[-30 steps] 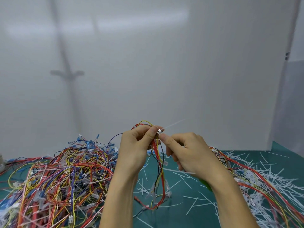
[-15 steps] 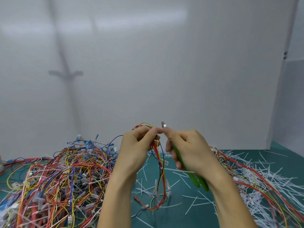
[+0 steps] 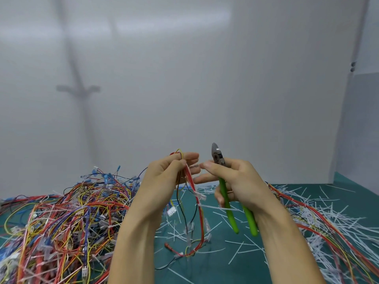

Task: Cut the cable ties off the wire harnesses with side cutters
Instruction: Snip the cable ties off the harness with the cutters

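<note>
My left hand (image 3: 170, 177) pinches the top of a wire harness (image 3: 194, 212) of red, yellow and black wires, which hangs down to the green table. My right hand (image 3: 235, 181) grips green-handled side cutters (image 3: 227, 201), steel jaws pointing up beside the harness, handles pointing down. A whitish cable tie (image 3: 194, 166) shows between the thumb tips of both hands; who holds it I cannot tell. Another white tie (image 3: 215, 207) sticks out from the hanging harness lower down.
A big heap of tangled coloured harnesses (image 3: 61, 222) covers the table on the left. Cut white ties (image 3: 328, 218) and several red wires lie scattered on the right. The green tabletop (image 3: 225, 263) shows between my forearms. A white wall stands close behind.
My hands have drawn apart. The right hand swung the cutters upright, so the jaws and both green handles now show. The long tie tail seen earlier above the hands is gone.
</note>
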